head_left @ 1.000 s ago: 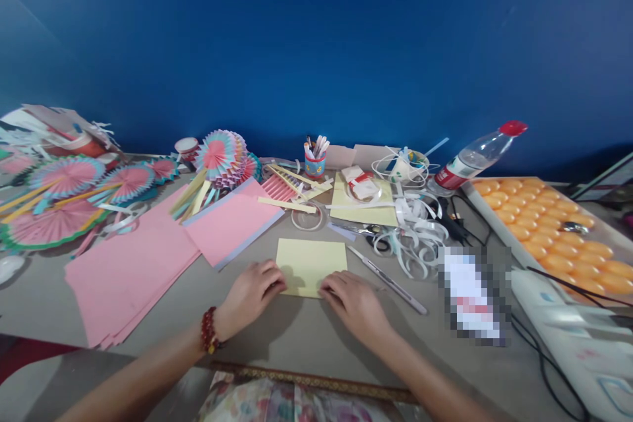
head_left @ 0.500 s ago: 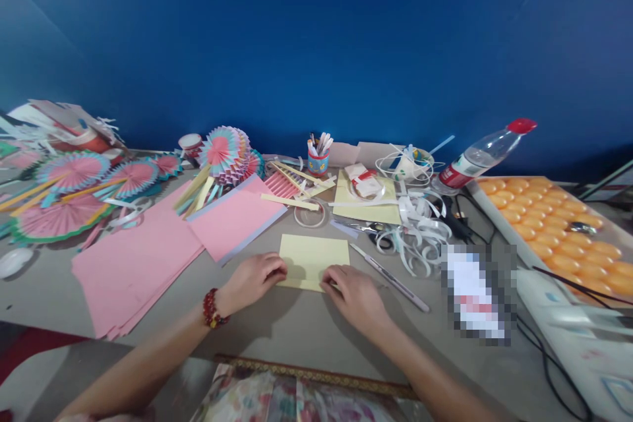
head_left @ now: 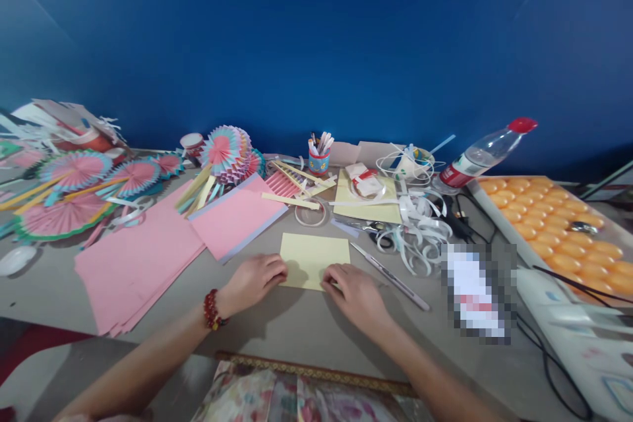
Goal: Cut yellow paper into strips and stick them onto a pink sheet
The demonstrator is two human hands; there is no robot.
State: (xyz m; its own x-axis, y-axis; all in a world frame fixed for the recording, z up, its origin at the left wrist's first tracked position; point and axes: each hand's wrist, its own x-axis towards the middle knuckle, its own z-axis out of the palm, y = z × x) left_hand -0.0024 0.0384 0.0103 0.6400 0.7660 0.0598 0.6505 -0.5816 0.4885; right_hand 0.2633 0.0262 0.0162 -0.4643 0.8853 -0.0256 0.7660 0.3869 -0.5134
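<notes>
Blue wall (head_left: 316, 46), grey table (head_left: 289, 326) (cluttered), yellow paper (head_left: 315, 252)

My paper (head_left: 314, 254), mid-frame, is plain pale yellow; my beads (head_left: 210, 309), lower left, are dark red. Across the left I see pink sheets (head_left: 141, 260) and fans (head_left: 79, 168) ringed pink and light blue, one edged green. The cup (head_left: 319, 162) near centre is blue with yellow spots. At right, the bottle (head_left: 481, 153) wears a red cap (head_left: 523, 124); the wall (head_left: 316, 46) up top is deep blue.
</notes>
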